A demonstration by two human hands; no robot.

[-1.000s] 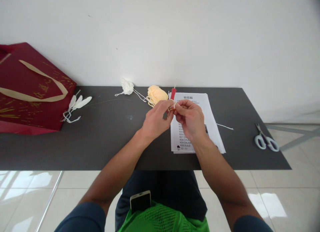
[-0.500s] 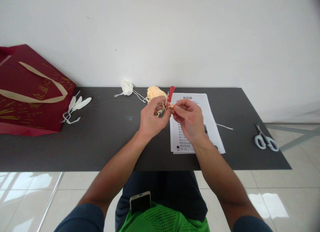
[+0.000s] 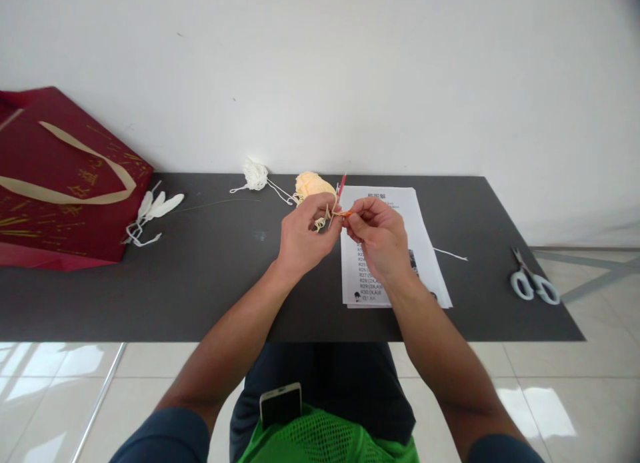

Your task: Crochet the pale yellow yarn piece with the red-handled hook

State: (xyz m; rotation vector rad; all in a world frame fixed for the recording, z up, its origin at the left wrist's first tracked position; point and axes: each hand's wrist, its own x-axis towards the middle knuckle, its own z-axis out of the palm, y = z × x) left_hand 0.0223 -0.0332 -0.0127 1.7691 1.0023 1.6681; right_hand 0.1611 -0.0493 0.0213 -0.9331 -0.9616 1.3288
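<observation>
Spanning the width of your view: one dark desk (image 3: 210, 276), its far edge against a plain white wall (image 3: 350, 70), glossy pale tile floor (image 3: 550, 396) below the near edge.

- Left end: red gift bag (image 3: 60, 176), white feather-like pieces (image 3: 155, 210) just beside it.
- Far middle: white yarn tuft (image 3: 255, 174), peach yarn ball (image 3: 313, 183).
- Centre: printed sheet (image 3: 395, 250) under your right hand (image 3: 383, 240).
- Right end: scissors (image 3: 533, 283) near the desk's edge, well apart from your hands.

Your left hand (image 3: 305, 236): grip pinched narrow on a small loop of peach yarn. Right-hand grip closed on the red crochet hook (image 3: 341, 195), raised above the desk. Bare desk lies between bag and hands.
</observation>
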